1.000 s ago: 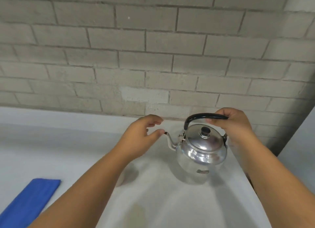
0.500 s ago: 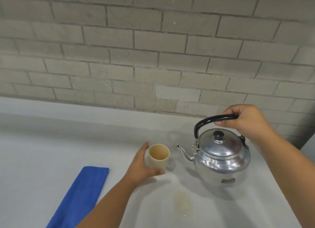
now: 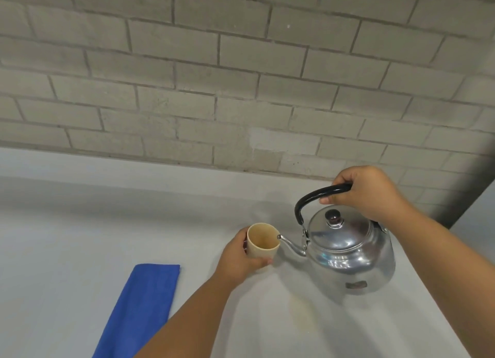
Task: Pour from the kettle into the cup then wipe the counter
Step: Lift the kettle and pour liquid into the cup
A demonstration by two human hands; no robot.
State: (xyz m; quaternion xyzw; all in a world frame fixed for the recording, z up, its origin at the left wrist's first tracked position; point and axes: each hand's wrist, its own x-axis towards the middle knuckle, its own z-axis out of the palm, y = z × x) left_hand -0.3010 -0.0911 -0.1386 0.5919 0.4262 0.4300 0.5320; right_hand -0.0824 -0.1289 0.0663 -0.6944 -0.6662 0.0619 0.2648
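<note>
A shiny steel kettle (image 3: 348, 253) with a black handle hangs just above the white counter (image 3: 67, 237), tilted to the left. My right hand (image 3: 367, 194) grips the handle from above. The spout tip sits over the right rim of a small beige cup (image 3: 261, 241). My left hand (image 3: 237, 260) wraps around the cup's left and front side and holds it upright on the counter. No stream is visible at the spout. A folded blue cloth (image 3: 139, 309) lies flat on the counter to the left of my left forearm.
A grey brick wall (image 3: 241, 76) rises right behind the counter. A faint yellowish stain (image 3: 297, 308) marks the counter in front of the kettle. At the far right the counter ends at a dark gap (image 3: 466, 197).
The kettle has been lifted, moved left and tipped, so its spout now reaches over the cup's rim. My left hand, which earlier took hold of the cup, still holds it.
</note>
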